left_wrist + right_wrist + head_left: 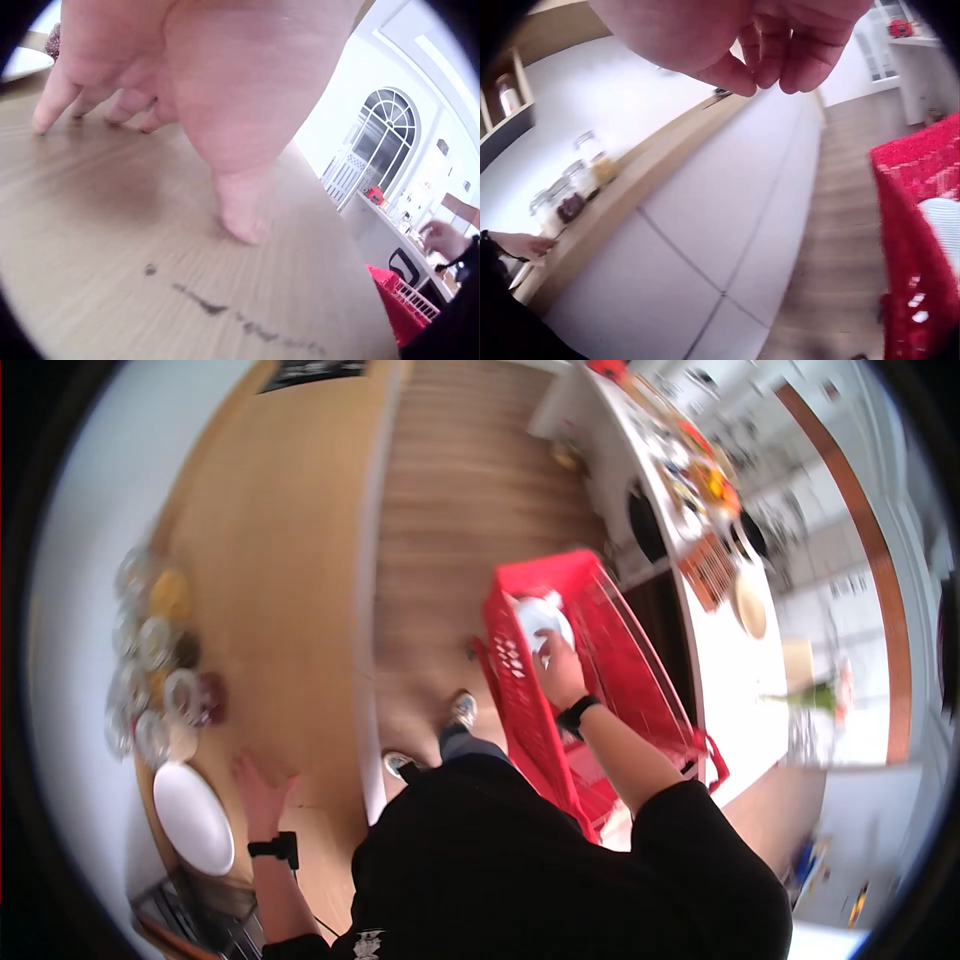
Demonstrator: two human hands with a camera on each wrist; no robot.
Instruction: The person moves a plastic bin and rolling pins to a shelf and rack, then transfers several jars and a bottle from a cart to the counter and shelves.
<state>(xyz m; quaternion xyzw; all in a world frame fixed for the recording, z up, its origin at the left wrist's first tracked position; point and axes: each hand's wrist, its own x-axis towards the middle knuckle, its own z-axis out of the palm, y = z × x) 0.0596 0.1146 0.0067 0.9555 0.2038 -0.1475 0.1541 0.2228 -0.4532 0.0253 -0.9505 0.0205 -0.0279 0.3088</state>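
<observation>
My left hand (262, 800) rests on the wooden counter (270, 560), with its fingertips and thumb spread on the surface in the left wrist view. Beside it lies a white oval plate (195, 825), and glass jars stand beyond. Over the red shopping cart (540, 570) is my right hand (562, 680), its fingers loosely bent. In the right wrist view nothing shows between those fingers. A white round dish (538, 616) sits inside the cart, overlapped by the right hand in the head view; its ribbed white side (941, 225) shows in the right wrist view.
Several glass jars (155, 645) of dry food line the wall. Near the left forearm stands a dark wire rack (190, 910). Across the wooden floor (470, 490), a white counter (735, 680) carries a brown slatted rack (707, 572) and a cream oval board (750, 605).
</observation>
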